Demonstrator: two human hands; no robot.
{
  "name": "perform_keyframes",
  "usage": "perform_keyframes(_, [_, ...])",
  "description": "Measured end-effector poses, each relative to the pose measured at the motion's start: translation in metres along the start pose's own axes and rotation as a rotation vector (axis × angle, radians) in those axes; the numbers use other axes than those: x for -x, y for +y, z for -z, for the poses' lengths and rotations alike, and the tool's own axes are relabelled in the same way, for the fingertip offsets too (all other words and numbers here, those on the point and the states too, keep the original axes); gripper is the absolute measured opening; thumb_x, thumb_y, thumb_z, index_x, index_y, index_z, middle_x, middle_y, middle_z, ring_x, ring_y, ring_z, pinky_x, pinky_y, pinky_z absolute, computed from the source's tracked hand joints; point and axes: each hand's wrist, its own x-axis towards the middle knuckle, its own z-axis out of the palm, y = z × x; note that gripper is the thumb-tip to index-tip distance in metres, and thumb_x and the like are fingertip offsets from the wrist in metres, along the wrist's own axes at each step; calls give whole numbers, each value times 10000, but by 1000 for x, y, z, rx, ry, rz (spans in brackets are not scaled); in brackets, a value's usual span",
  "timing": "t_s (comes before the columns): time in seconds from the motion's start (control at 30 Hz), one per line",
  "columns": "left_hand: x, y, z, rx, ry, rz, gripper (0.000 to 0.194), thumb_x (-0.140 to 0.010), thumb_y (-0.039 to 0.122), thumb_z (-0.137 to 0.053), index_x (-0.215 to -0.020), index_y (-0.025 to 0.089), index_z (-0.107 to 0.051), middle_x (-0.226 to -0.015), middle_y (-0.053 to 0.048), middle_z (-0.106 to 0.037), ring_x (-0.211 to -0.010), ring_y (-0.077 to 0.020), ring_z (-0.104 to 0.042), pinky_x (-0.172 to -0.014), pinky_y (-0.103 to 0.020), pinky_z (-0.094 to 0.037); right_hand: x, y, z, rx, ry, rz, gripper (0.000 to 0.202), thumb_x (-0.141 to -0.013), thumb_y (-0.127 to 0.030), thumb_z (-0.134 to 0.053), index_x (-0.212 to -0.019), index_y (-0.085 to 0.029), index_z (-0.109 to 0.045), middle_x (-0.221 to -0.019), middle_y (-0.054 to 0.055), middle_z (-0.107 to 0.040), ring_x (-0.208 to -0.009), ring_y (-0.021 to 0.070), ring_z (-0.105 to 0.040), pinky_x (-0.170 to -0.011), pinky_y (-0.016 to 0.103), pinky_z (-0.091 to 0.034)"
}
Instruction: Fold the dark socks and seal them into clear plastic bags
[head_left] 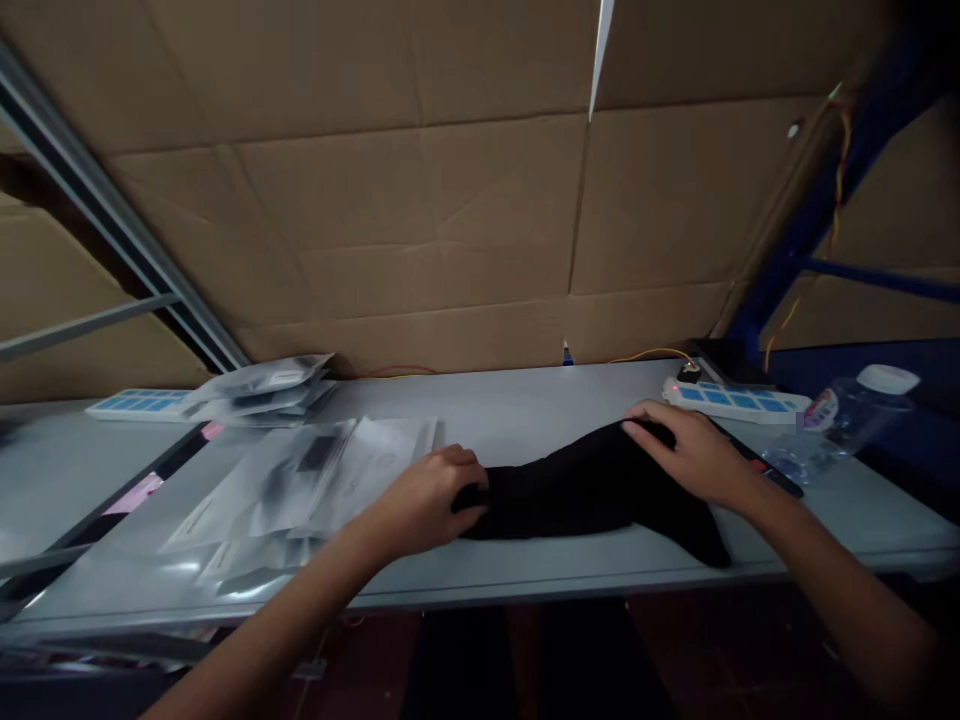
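Hands work at the near table edge: the left hand [427, 497] curls its fingers onto one end of the soft black folded cloth [592, 490], the right hand [694, 452] presses flat, fingers together. Smoothing evenly would keep the fold neat. Left, glossy clear plastic bags [300, 480]; farther, a white-blue power strip [735, 400].

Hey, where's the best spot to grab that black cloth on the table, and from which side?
Probably at its two ends, from above. The black cloth lies flat and stretched sideways across the table, so nothing stands up to pinch. The left hand already grips the left end; the right hand rests on the right end.
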Motion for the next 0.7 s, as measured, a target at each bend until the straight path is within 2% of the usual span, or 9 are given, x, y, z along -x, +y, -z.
perform_keyframes(0.07, [-13, -11, 4, 3, -16, 5, 100, -921, 192, -652, -950, 221, -744, -923, -27, -739, -841, -193, -689, -776, -307, -504, -20, 10, -3, -42, -34, -6, 281, -1063, -458, -476, -1007, -254, -661, -1007, 47, -756, -925, 249, -694, -839, 384, -519])
perform_keyframes(0.17, [-40, -34, 7, -1, 51, 144, 141, -961, 221, -612, -1029, 224, -735, -843, -8, -736, -745, -174, -671, -714, -292, -489, -43, 29, -20, -9, -84, -10, 277, -1049, -423, -494, -954, -232, -670, -971, 67, -760, -901, 263, -701, -822, 391, -525])
perform_keyframes(0.23, [-57, -45, 3, -83, 116, 260, 214, -944, 207, -643, -1145, 203, -716, -935, -47, -753, -836, -211, -692, -768, -321, -508, -49, 34, -32, 134, -76, 3, 225, -1021, -338, -517, -937, -207, -680, -976, 110, -751, -945, 304, -691, -859, 438, -518])
perform_keyframes(0.3, [-63, -46, -4, -165, 162, 297, 316, -927, 163, -651, -1241, 184, -684, -1119, -103, -744, -1018, -265, -687, -884, -374, -513, -46, 28, -38, 272, -8, 44, 206, -1005, -263, -506, -955, -188, -691, -1008, 143, -736, -1023, 336, -664, -922, 485, -498])
perform_keyframes(0.4, [-53, -31, -16, -185, 217, 190, 218, -979, 219, -612, -1182, 198, -688, -1159, -103, -714, -1102, -283, -645, -963, -412, -495, -25, 4, -38, 213, 47, 65, 229, -1045, -306, -493, -969, -213, -688, -1000, 107, -715, -998, 287, -649, -918, 444, -503])
perform_keyframes(0.47, [-39, -20, -24, -134, 187, 129, 153, -987, 335, -641, -1063, 212, -690, -1038, -75, -701, -1001, -265, -649, -891, -394, -508, -7, -10, -37, 86, -44, 30, 211, -1026, -413, -581, -969, -237, -683, -977, 69, -702, -912, 240, -651, -841, 392, -521])
perform_keyframes(0.53, [-27, -16, -29, -58, 119, 125, 185, -948, 392, -706, -984, 213, -676, -982, -62, -676, -926, -249, -645, -816, -372, -509, 5, -17, -39, -2, -159, -3, 224, -957, -470, -690, -992, -248, -681, -996, 54, -692, -891, 226, -651, -799, 373, -528])
perform_keyframes(0.6, [-21, -18, -30, 13, 87, 129, 169, -927, 358, -735, -935, 206, -659, -965, -56, -661, -904, -238, -638, -795, -359, -505, 10, -18, -41, -54, -208, -24, 233, -925, -466, -726, -979, -246, -672, -1015, 52, -684, -907, 228, -651, -801, 376, -532])
perform_keyframes(0.7, [-14, -17, -19, 95, 160, 90, 145, -950, 312, -714, -895, 207, -631, -951, -37, -654, -913, -218, -622, -832, -355, -497, 12, -21, -36, -155, -157, -40, 223, -951, -460, -691, -921, -243, -651, -1043, 59, -699, -941, 235, -661, -831, 388, -545])
